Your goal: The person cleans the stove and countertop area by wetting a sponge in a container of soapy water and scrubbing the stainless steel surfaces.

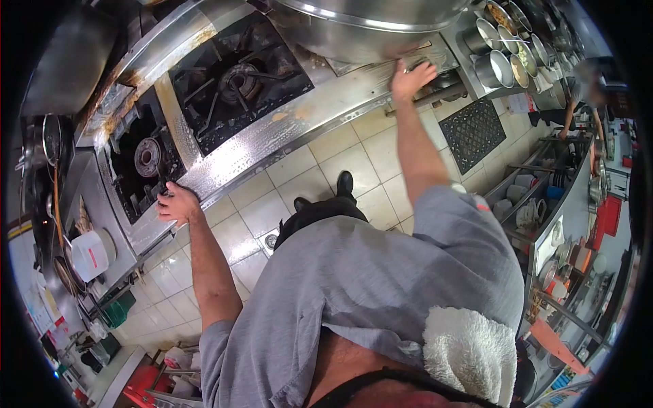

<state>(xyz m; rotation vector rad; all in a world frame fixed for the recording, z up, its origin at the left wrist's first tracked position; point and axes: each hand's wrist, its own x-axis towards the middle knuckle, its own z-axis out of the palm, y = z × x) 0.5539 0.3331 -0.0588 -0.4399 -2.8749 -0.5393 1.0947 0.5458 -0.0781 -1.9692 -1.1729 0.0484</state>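
My left hand (179,205) is at the wet front edge of the steel stove (231,162), beside the small burner (147,157). Its fingers are curled, and what they close on, if anything, is hidden. My right hand (412,80) is stretched out over the stove's front ledge with the fingers apart, just below a large steel pot (381,42). It holds nothing that I can see. Between my hands, a larger burner (239,83) sits in a dark, wet, greasy recess.
Steel containers of food (495,69) stand at the upper right. A black floor mat (473,134) lies on the tiles (292,166). Shelves with dishes (524,187) line the right side. At the left stands a white container (93,255). Another person's arm (568,121) shows far right.
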